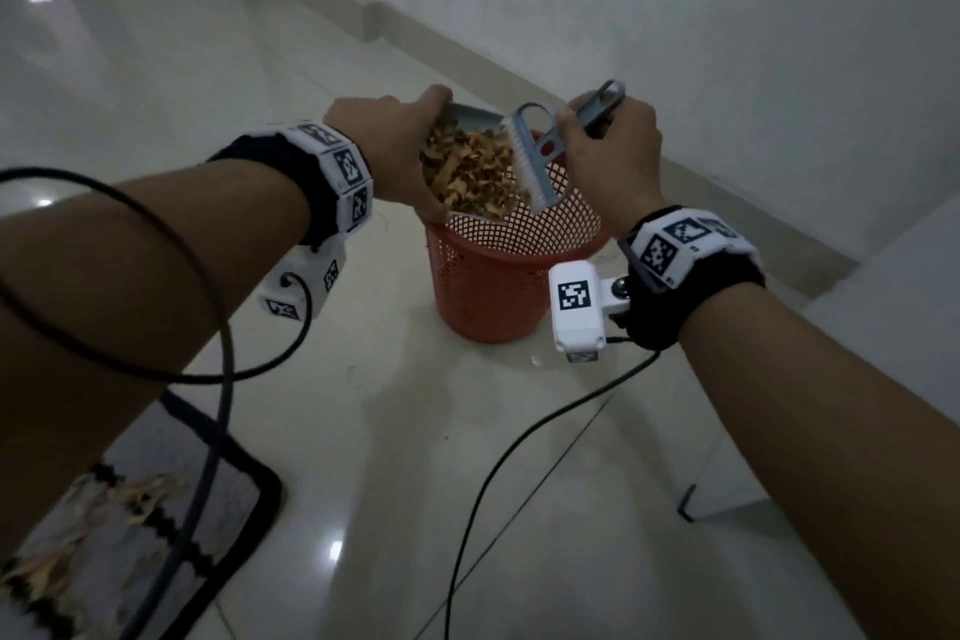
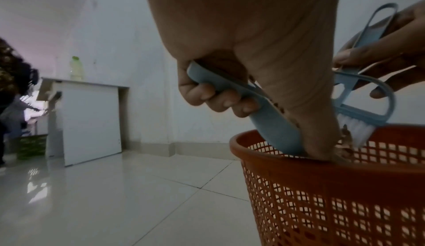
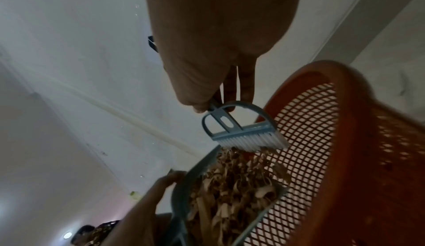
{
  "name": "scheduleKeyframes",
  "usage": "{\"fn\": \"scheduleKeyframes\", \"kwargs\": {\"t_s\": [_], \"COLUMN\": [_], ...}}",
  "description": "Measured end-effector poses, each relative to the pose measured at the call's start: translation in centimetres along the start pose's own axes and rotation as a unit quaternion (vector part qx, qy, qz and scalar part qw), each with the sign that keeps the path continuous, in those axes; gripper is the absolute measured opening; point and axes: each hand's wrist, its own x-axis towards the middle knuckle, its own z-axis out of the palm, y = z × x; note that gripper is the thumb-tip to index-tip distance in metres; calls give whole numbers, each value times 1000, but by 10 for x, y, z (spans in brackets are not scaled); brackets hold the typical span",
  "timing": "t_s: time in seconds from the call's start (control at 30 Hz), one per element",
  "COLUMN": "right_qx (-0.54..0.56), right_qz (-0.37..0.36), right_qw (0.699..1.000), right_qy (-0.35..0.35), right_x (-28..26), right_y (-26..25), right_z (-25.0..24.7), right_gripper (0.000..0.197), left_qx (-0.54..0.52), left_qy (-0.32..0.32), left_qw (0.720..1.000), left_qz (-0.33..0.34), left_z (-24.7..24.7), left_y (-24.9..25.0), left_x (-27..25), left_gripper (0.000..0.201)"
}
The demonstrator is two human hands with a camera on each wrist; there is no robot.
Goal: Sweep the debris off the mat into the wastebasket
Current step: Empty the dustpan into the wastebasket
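Your left hand (image 1: 395,140) gripped the debris-filled dustpan (image 1: 467,120) tilted over the wastebasket (image 1: 498,286); your right hand (image 1: 613,146) clasped the brush (image 1: 530,166) against the debris (image 1: 472,166).

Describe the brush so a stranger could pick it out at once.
Find the orange mesh wastebasket on the tiled floor. Above its rim the right hand holds a small blue brush. Its white bristles mark it off from the debris-filled dustpan beside it.

The scene is seen from head height, angled down and forward over both forearms. The left wrist view is set low, close beside the wastebasket (image 2: 333,186), facing its rim. The right wrist view is tilted, very close (blurry too). The brush (image 3: 248,137) is shared by all three.
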Motion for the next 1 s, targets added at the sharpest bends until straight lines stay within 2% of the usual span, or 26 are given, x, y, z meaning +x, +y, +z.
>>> {"fn": "scheduleKeyframes", "kwargs": {"t_s": [0.17, 0.3, 0.47, 0.63, 0.73, 0.83, 1.0], "right_qx": [6, 28, 29, 25, 47, 80, 99], "right_qz": [-1, 0, 0, 39, 94, 135, 144], "right_qw": [1000, 999, 999, 996, 988, 980, 975], "right_qy": [4, 30, 46, 70, 111, 121, 134], "right_x": [-12, -13, -24, -30, -26, -20, -18], "right_y": [17, 19, 22, 18, 13, 4, -10], "right_z": [-3, -13, -8, 0, 2, 6, 10], "right_gripper": [5, 9, 5, 15, 16, 14, 11], "left_qx": [98, 150, 154, 159, 141, 121, 117], "left_qy": [38, 73, 81, 83, 86, 85, 60], "left_qw": [993, 983, 980, 980, 983, 987, 989], "left_qz": [46, 77, 92, 88, 75, 68, 62], "left_z": [3, -5, -17, -26, -27, -24, -19], "left_y": [17, 25, 27, 21, 21, 28, 36], "left_x": [6, 9, 6, 3, -3, -8, -6], "left_gripper": [124, 119, 104, 110, 115, 121, 117]}}
